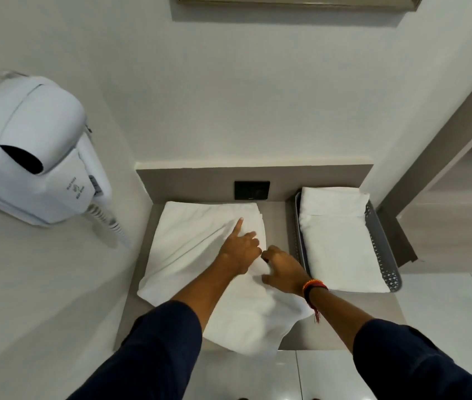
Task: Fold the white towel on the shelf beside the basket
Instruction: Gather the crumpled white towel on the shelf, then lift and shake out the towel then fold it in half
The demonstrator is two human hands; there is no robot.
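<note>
A white towel point(191, 249) lies spread on the grey shelf point(344, 321), its near end hanging a little over the front edge. My left hand point(240, 249) rests on the towel's right part, the index finger stretched out and the other fingers curled. My right hand point(283, 269) sits just to its right and pinches the towel's right edge. To the right stands a grey perforated basket point(384, 255) with a folded white towel point(338, 243) inside.
A white wall-mounted hair dryer point(32, 151) with a coiled cord hangs on the left wall. A black socket plate point(252, 189) sits on the shelf's back panel. A mirror frame point(298, 1) is above. A wooden partition point(431, 157) stands right of the basket.
</note>
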